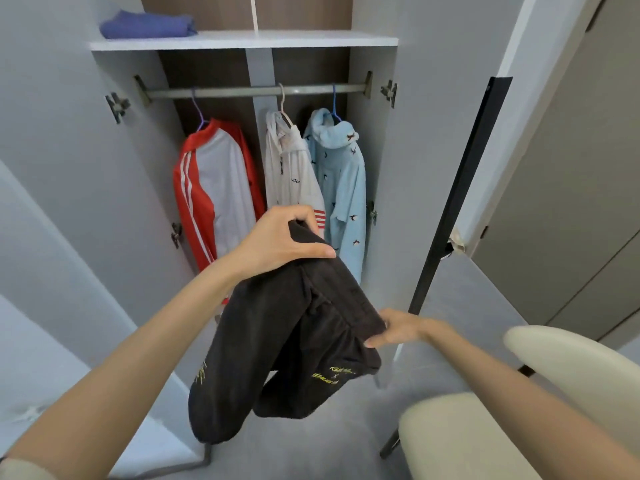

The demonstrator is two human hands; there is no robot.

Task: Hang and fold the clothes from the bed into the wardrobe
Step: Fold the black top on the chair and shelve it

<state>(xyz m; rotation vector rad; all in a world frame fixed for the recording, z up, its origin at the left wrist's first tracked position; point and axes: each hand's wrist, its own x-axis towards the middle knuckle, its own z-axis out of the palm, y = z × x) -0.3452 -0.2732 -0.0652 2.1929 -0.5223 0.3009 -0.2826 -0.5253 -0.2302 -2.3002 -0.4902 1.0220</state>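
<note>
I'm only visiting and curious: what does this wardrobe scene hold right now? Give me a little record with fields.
Held: black garment with yellow print, hanging in front of the open wardrobe
Left hand: grips its upper end
Right hand: holds its edge, lower and to the right
On the rail: red and white jacket, white shirt, light blue shirt, each on a hanger
On the shelf: folded blue garment
Nearby: cream chair, lower right
</note>
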